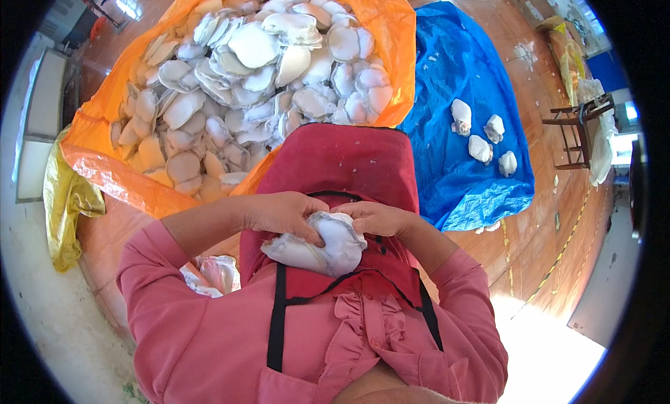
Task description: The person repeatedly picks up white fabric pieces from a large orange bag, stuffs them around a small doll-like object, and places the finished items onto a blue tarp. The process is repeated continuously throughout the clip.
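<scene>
Over my lap, both hands grip a soft white padded piece (342, 247), rounded and folded in on itself, with a ragged greyish edge. My left hand (287, 214) is closed on its left side, the thumb pressed into the fold. From the other side my right hand (377, 218) curls its fingers over the top right edge. A red apron (342, 160) with black straps covers my lap beneath it. Just beyond my knees, a heap of similar white, flattened, rounded pads (255, 45) fills a large orange sheet or bag (98, 135).
A blue tarp (453, 62) lies to the right, with several rolled white bundles (480, 148) on it. At the far right stands a dark wooden stool (579, 125). A yellow bag (66, 202) is on the left by the wall; a crumpled plastic bag (218, 275) sits beside my left arm.
</scene>
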